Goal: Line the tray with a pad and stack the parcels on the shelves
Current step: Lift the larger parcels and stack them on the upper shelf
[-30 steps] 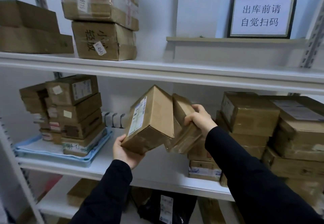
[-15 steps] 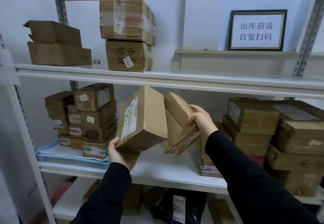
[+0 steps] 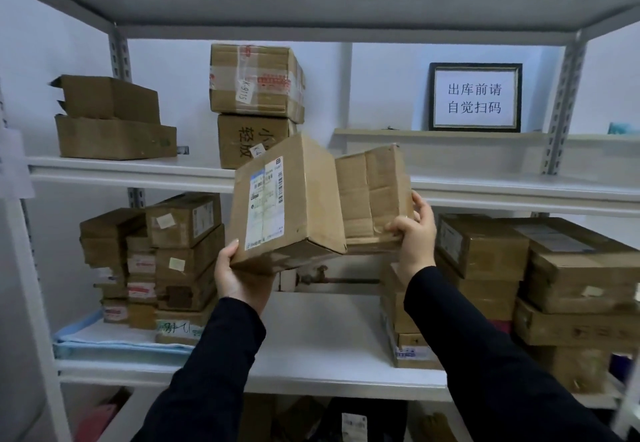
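Both arms reach forward and up in dark sleeves: the left hand [image 3: 240, 277] cups the lower left corner of a labelled parcel [image 3: 289, 204] from beneath, thumb on its front face, while the right hand [image 3: 414, 234] clasps the lower right corner of a creased parcel [image 3: 374, 196], fingers wrapped round its edge. The two boxes are held in the air side by side, touching, in front of the edge of the upper shelf [image 3: 519, 192] and above the bare middle shelf [image 3: 322, 337]. The labelled one tilts with its long axis rising to the right, label facing the camera; the creased one stands nearly upright.
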A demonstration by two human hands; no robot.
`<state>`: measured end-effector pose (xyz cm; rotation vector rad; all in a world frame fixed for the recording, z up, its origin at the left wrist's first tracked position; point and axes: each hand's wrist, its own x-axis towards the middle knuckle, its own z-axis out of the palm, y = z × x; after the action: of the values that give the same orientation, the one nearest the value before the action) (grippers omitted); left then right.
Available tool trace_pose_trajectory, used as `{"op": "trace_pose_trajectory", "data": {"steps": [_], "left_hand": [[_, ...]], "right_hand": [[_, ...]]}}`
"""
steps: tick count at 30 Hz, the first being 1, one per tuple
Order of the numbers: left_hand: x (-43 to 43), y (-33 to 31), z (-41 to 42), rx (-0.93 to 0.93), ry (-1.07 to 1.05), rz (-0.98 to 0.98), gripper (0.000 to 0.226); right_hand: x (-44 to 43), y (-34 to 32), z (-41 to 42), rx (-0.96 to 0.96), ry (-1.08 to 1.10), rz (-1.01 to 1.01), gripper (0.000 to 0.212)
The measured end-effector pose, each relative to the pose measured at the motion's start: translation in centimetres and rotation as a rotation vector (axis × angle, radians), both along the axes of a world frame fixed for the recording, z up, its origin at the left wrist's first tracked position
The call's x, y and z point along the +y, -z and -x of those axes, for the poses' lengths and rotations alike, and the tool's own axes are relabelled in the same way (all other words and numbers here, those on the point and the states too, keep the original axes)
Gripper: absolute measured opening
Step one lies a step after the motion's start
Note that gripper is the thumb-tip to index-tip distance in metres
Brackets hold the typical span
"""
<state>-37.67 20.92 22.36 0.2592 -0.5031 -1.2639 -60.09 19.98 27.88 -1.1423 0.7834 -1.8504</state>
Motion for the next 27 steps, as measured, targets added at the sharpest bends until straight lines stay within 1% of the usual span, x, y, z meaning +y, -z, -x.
{"op": "trace_pose_trajectory", "data": {"steps": [4,7,9,12,14,16,18,20,22,24,25,27], "left_hand": [[-0.8,-1.5,-0.3,-0.052,-0.015,0.011,0.034],[-1.2,-1.6,-0.5,-0.08,-0.055,-0.011,0.035],[-1.5,-1.5,-0.5,-0.069,-0.09,-0.022,0.033],[-1.9,-1.6,-0.4,-0.093,-0.153,-0.045,0.032],[-2.1,-1.8,-0.1,-0.168,-0.187,-0.061,0.04],[-1.9,-2.7,0.5,-0.26,-0.207,-0.051,0.045],[-2.0,-3.8,1.2,-0.368,-0.242,-0.001,0.044],[-2.4,-5.1,1.8,-0.474,-0.288,0.052,0.04],[-2.9,-6.1,2.5,-0.539,-0.331,0.086,0.029],[-3.4,-7.0,3.4,-0.585,-0.364,0.096,0.028],[-3.6,-7.4,3.8,-0.584,-0.376,0.085,0.028],[-4.3,-8.2,4.6,-0.542,-0.389,0.029,0.031]], "right_hand": [[-0.3,-1.3,-0.2,-0.141,0.123,0.082,0.075],[-0.5,-2.2,-0.4,-0.171,0.185,0.08,0.084],[-0.7,-2.8,-0.4,-0.198,0.212,0.084,0.086],[-1.3,-3.3,-0.4,-0.252,0.215,0.121,0.075],[-1.4,-3.9,-0.6,-0.33,0.195,0.166,0.069],[-1.6,-4.6,-0.8,-0.391,0.142,0.197,0.068],[-1.7,-5.1,-0.8,-0.363,0.093,0.218,0.067],[-1.9,-5.4,-0.8,-0.312,0.047,0.236,0.073],[-1.9,-5.7,-0.9,-0.234,0.043,0.237,0.081],[-2.0,-6.0,-0.8,-0.145,0.069,0.218,0.084],[-2.4,-6.2,-0.6,-0.114,0.087,0.203,0.082],[-3.4,-6.6,-0.2,-0.08,0.097,0.179,0.068]]}}
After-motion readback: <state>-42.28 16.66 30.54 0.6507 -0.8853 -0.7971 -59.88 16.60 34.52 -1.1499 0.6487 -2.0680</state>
